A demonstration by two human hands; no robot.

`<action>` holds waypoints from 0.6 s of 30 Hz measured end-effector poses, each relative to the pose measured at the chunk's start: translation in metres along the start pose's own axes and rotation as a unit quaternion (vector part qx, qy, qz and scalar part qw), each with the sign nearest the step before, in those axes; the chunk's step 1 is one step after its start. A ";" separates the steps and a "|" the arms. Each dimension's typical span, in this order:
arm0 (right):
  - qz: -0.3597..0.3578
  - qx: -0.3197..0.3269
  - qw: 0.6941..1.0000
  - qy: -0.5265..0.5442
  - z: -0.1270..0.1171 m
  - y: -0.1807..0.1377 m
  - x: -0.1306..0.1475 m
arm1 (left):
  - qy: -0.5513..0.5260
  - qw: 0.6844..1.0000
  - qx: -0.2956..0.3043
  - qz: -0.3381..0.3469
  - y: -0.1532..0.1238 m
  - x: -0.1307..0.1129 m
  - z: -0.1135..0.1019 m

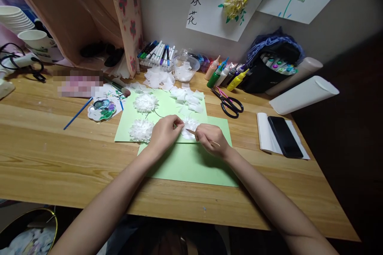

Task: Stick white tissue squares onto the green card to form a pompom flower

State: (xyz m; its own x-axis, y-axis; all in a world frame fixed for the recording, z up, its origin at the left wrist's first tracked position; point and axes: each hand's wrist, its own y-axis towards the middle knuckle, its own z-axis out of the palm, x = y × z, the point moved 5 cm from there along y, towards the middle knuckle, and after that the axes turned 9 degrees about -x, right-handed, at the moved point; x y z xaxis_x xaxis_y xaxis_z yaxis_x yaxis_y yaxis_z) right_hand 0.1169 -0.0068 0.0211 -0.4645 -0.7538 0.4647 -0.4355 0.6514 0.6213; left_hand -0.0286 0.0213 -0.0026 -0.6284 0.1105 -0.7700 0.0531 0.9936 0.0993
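Two light green paper sheets (pixel 191 163) lie on the wooden desk (pixel 44 155). A white tissue paper flower (pixel 190 124) sits where the sheets overlap. My left hand (pixel 163 132) pinches its left edge with closed fingers. On the flower's right side, my right hand (pixel 212 139) grips a thin wooden stick (pixel 190 131) whose tip touches the flower. Two finished white tissue flowers (pixel 145 102) (pixel 141 129) rest on the rear sheet, left of my hands. Loose white tissue squares (pixel 188 97) lie behind them.
Black scissors (pixel 229 104) and paint bottles (pixel 225 75) lie to the right rear. A phone (pixel 284 136) rests on white paper at right. A paint palette (pixel 101 109), a blue brush (pixel 77 113), markers (pixel 157 52), a clear bowl (pixel 185 67), paper cups (pixel 18 24) and white rolls (pixel 303 95) surround the sheets.
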 end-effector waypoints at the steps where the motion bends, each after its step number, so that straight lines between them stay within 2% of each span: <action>1: 0.004 -0.001 1.000 -0.006 0.001 0.000 -0.001 | 0.000 1.000 0.000 0.002 0.000 0.000 0.000; 7: 0.036 -0.010 0.999 -0.005 -0.001 0.001 -0.005 | 0.015 1.000 -0.001 0.002 -0.003 -0.002 0.002; 18: 0.142 0.000 0.990 0.018 0.003 0.007 -0.014 | 0.019 1.000 -0.015 -0.009 -0.002 -0.001 0.002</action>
State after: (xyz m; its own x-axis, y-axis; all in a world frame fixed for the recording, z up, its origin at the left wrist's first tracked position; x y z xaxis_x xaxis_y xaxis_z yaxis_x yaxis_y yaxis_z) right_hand 0.1181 0.0082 0.0168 -0.5405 -0.5434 0.6423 -0.2914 0.8371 0.4630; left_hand -0.0269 0.0192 -0.0032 -0.6579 0.0906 -0.7476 0.0188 0.9944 0.1040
